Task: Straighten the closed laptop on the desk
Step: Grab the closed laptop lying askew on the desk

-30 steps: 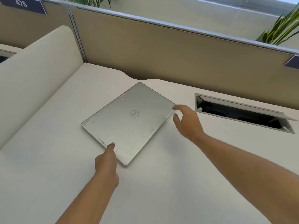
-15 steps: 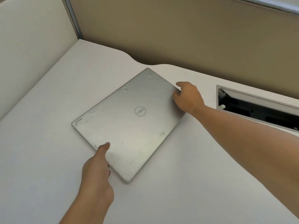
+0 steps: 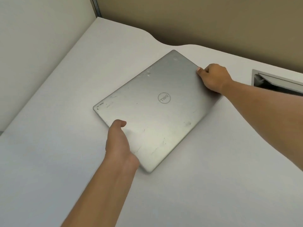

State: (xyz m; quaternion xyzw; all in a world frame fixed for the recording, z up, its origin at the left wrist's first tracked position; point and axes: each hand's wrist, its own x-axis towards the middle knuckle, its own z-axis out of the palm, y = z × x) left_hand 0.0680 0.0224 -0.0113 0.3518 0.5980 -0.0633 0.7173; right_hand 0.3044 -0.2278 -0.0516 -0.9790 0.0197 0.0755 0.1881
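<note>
The closed silver laptop [image 3: 152, 110] lies flat on the white desk [image 3: 49, 161], skewed: its long axis runs from near-left to far-right, one corner pointing near. The left hand [image 3: 119, 145] clamps the near-left edge, thumb on the lid. The right hand [image 3: 213, 77] grips the far-right edge, fingers curled, beside the cable hatch [image 3: 278, 82].

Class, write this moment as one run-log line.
stage: grip taken | laptop: closed, skewed on desk | left hand: on near-left edge | right hand: on far-right edge | next: probably rotate square
</note>
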